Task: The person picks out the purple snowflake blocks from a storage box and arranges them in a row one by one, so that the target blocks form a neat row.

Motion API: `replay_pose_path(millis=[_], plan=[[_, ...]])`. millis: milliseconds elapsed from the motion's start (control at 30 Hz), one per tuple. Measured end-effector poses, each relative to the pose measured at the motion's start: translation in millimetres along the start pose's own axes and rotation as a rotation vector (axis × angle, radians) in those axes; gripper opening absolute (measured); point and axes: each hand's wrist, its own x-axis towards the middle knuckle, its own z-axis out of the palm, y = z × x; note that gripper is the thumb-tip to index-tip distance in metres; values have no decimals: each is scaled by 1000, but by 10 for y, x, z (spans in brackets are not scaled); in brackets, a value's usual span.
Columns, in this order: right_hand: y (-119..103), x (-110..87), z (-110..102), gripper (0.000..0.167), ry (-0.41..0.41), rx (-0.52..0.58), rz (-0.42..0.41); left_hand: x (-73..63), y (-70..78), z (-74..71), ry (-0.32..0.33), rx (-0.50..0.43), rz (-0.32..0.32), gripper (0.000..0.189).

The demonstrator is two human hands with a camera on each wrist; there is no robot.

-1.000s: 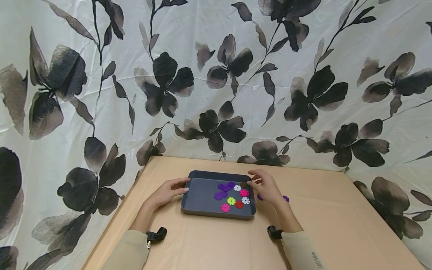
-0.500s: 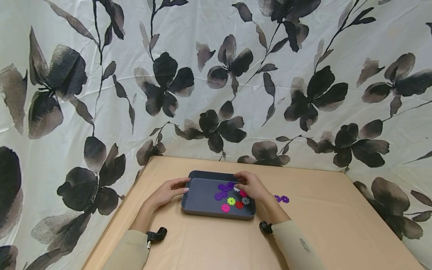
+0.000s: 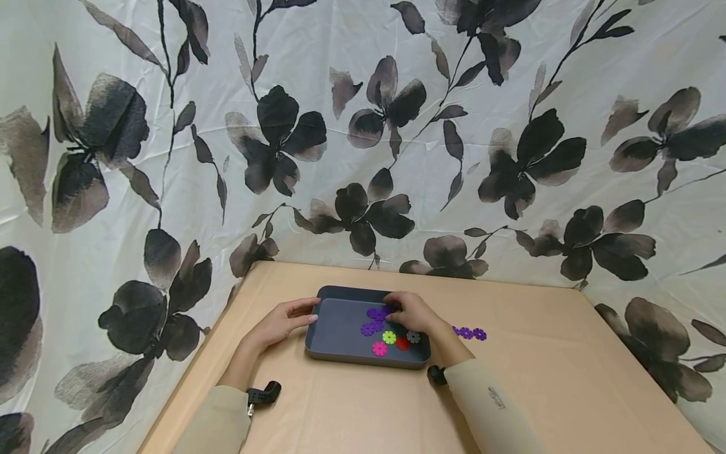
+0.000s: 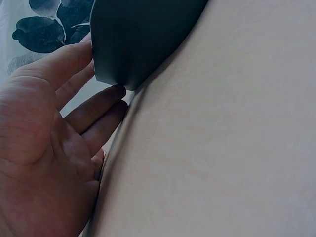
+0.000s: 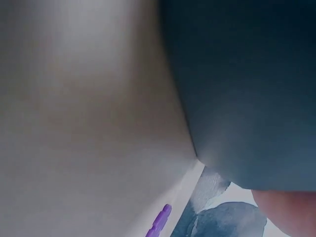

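A dark grey rectangular tray (image 3: 340, 328) lies on the table with several small notched plastic discs in its right half. At the tray's left rim, my left hand (image 3: 279, 325) grips the edge, thumb and index finger at the rim and other fingers low against the wall. My right hand (image 3: 416, 313) is over the tray's right side, thumb and index fingertips apart at the purple discs (image 3: 372, 328). A yellow-green disc (image 3: 388, 337), a pink disc (image 3: 379, 349), a red disc (image 3: 402, 343) and a whitish disc (image 3: 413, 337) lie nearer me. The hand hides other discs.
To the right of the tray, a row of purple discs (image 3: 467, 333) lies on the tan table (image 3: 527, 366), partly behind my right forearm. A floral cloth (image 3: 363, 126) hangs behind the table's far edge. Each wrist wears a black camera band (image 3: 264, 393).
My right hand has moved left from the tray's right rim to the purple discs, now covering the pink and white discs there and uncovering more of the purple row. My left hand stays put.
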Motion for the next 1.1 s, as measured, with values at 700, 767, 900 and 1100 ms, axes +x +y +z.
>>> replay_pose_path(millis=[700, 767, 900, 1100], plan=[[-54, 27, 15, 19, -41, -42, 80, -7, 1, -5, -6, -10, 4, 62], [-49, 34, 16, 18, -48, -44, 88, -8, -3, -3, -4, -2, 8, 61], [-39, 37, 14, 14, -59, -40, 90, -5, -10, -2, -1, 8, 9, 61], [-42, 45, 21, 13, -62, -41, 85, -6, -11, -3, 1, 7, 6, 61]])
